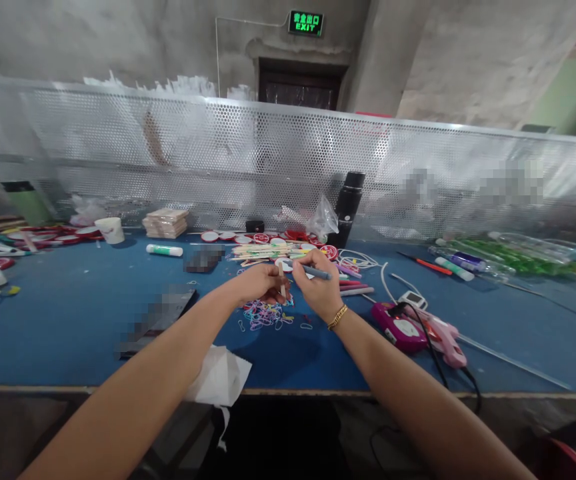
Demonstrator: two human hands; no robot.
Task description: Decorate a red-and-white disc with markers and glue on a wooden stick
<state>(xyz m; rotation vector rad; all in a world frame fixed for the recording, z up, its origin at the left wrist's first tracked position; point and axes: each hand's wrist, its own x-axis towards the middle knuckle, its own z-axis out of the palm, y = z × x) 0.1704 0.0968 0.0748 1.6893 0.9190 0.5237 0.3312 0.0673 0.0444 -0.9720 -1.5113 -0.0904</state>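
Note:
Above the middle of the blue table, my left hand [263, 283] is closed on a pale wooden craft stick [282, 280], held upright. My right hand [315, 283], a gold bracelet at its wrist, grips a grey-blue marker pen [317, 272]. The pen's tip end, hidden by my fingers, points toward the stick. Below both hands lies a loose heap of small coloured pear-shaped pins [263, 315]. A pile of craft sticks [258, 251] spreads just behind my hands, with red and white round discs [261, 238] beyond it.
To the right are a purple device [401, 327], a pink glue gun [443, 340] with cables, and an orange-handled tool [425, 262]. A black bottle [348, 210] stands by the perforated metal screen [193, 153]. Left are a glue stick [165, 251], paper cup [111, 231] and tissue pack [221, 377].

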